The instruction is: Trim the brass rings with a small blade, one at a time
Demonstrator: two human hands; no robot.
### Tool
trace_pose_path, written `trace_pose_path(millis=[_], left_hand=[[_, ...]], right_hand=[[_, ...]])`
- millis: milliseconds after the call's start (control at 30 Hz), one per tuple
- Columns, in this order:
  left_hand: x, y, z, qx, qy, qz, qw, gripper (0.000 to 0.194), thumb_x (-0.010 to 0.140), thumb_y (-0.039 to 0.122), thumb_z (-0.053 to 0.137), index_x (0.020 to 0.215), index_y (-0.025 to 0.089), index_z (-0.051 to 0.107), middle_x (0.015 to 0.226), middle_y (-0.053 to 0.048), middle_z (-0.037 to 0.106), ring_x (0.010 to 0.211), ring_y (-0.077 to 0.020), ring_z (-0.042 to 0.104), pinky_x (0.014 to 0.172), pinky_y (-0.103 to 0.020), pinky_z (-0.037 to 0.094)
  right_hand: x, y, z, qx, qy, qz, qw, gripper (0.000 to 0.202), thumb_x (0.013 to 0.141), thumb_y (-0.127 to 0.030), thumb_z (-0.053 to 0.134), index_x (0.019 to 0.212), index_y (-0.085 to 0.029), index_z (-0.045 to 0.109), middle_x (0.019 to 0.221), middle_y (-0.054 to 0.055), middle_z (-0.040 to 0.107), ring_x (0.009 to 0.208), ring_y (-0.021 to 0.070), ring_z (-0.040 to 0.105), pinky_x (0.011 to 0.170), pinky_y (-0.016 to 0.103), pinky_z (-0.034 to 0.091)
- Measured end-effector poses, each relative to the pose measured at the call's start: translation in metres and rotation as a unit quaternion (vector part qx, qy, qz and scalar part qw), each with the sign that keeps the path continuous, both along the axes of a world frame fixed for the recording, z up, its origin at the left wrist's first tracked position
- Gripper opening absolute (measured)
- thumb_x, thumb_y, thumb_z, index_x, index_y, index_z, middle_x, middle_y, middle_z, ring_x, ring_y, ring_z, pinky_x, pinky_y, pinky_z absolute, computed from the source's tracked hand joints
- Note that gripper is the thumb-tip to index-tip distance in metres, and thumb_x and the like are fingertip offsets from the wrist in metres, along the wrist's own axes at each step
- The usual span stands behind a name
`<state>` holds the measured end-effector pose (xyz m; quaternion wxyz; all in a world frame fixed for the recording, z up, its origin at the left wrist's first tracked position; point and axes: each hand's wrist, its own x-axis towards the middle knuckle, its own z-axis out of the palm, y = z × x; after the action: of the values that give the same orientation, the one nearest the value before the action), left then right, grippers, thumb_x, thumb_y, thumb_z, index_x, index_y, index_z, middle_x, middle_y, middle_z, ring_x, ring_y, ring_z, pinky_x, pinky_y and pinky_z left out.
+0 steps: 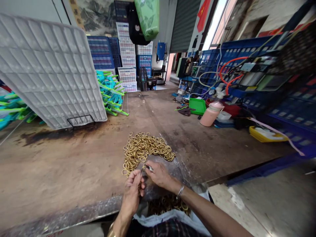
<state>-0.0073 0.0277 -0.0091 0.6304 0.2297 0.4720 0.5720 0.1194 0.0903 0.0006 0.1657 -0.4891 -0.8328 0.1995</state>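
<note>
A heap of brass-coloured rings lies on the brown table in front of me. At its near edge my two hands work close together. My left hand is closed, its thumb and fingers pinched; what sits between them is too small to make out. In my right hand is a small dark-and-light tool, held between thumb and fingers and pointing left. A single ring shows by its tip. Below the table edge, an open white sack on my lap contains more rings.
A grey ribbed panel stands at the left, with teal and green plastic pieces behind it. To the right are a pink bottle, a green tray, a yellow tray and a machine with orange hoses. Stacked crates stand behind.
</note>
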Motion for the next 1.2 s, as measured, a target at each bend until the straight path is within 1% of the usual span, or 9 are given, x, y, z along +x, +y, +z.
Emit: trace_pose_path(millis=[67,167,300,367,467,567,800,1067,1200], left_hand=[[0.002,0.001,-0.003,0.011,0.073,-0.007,0.997,0.035,0.071,0.044,0.061,0.092,0.019,0.051,0.058,0.006,0.048,0.041,-0.0046,0.041,0.032,-0.012,0.029],[0.004,0.001,-0.006,0.021,0.13,-0.028,0.991,0.036,0.073,0.047,0.057,0.091,0.018,0.05,0.059,0.006,0.047,0.041,-0.0049,0.041,0.032,-0.013,0.03],[0.004,-0.001,-0.004,0.021,0.136,-0.003,0.99,0.036,0.073,0.047,0.056,0.096,0.019,0.047,0.059,0.006,0.048,0.04,-0.005,0.04,0.033,-0.013,0.03],[0.003,-0.002,-0.003,0.028,0.124,-0.027,0.992,0.036,0.073,0.045,0.056,0.096,0.018,0.049,0.058,0.006,0.048,0.04,-0.0048,0.039,0.033,-0.013,0.029],[0.003,-0.003,-0.003,0.032,0.107,-0.059,0.992,0.03,0.073,0.044,0.057,0.082,0.016,0.052,0.056,0.006,0.046,0.039,-0.0041,0.036,0.033,-0.014,0.028],[0.003,-0.004,-0.002,0.033,0.12,-0.053,0.991,0.027,0.074,0.043,0.056,0.072,0.017,0.05,0.053,0.007,0.044,0.038,-0.0041,0.033,0.034,-0.015,0.026],[0.004,-0.009,0.012,0.083,0.244,-0.053,0.965,0.026,0.077,0.04,0.053,0.066,0.016,0.052,0.051,0.007,0.044,0.04,-0.0047,0.034,0.038,-0.016,0.028],[0.007,-0.009,0.009,0.033,0.125,-0.127,0.983,0.029,0.076,0.045,0.052,0.073,0.016,0.051,0.055,0.006,0.046,0.038,-0.0042,0.033,0.034,-0.016,0.026],[0.006,-0.01,0.008,0.047,0.085,-0.117,0.988,0.028,0.076,0.044,0.054,0.073,0.016,0.051,0.057,0.005,0.047,0.04,-0.004,0.034,0.036,-0.016,0.027]], right_hand=[[0.004,-0.006,0.003,0.009,-0.009,0.019,1.0,0.016,0.085,-0.03,0.045,0.087,-0.02,0.057,0.072,0.001,0.063,0.064,0.0121,0.054,0.056,0.023,0.026],[0.008,-0.011,0.004,0.015,-0.015,0.044,0.999,0.015,0.084,-0.029,0.046,0.089,-0.02,0.057,0.072,0.002,0.062,0.063,0.0125,0.053,0.056,0.023,0.026],[0.014,-0.013,0.005,-0.001,0.015,0.069,0.998,0.013,0.081,-0.023,0.047,0.089,-0.019,0.058,0.073,0.002,0.061,0.064,0.0121,0.052,0.058,0.022,0.029],[0.016,-0.014,0.007,-0.022,0.046,0.069,0.996,0.013,0.081,-0.022,0.047,0.087,-0.018,0.058,0.072,0.001,0.06,0.062,0.0113,0.05,0.058,0.021,0.03],[0.016,-0.016,0.011,-0.079,0.101,0.049,0.991,0.012,0.079,-0.02,0.046,0.078,-0.017,0.057,0.064,-0.001,0.056,0.056,0.0094,0.045,0.053,0.02,0.03],[0.014,-0.018,0.014,-0.149,0.159,0.018,0.976,0.012,0.077,-0.02,0.046,0.07,-0.016,0.055,0.056,-0.004,0.05,0.052,0.0082,0.041,0.049,0.019,0.028],[0.012,-0.021,0.012,-0.243,0.26,-0.026,0.934,0.027,0.081,-0.032,0.042,0.061,-0.017,0.05,0.052,-0.004,0.046,0.048,0.0077,0.038,0.047,0.02,0.03],[0.007,-0.02,0.012,-0.179,0.274,-0.043,0.944,0.013,0.073,-0.026,0.05,0.065,-0.016,0.052,0.058,-0.006,0.043,0.057,0.0081,0.038,0.054,0.019,0.03],[0.006,-0.02,0.012,-0.204,0.315,-0.038,0.926,0.012,0.073,-0.026,0.049,0.065,-0.017,0.05,0.058,-0.006,0.042,0.057,0.0079,0.037,0.055,0.019,0.032]])
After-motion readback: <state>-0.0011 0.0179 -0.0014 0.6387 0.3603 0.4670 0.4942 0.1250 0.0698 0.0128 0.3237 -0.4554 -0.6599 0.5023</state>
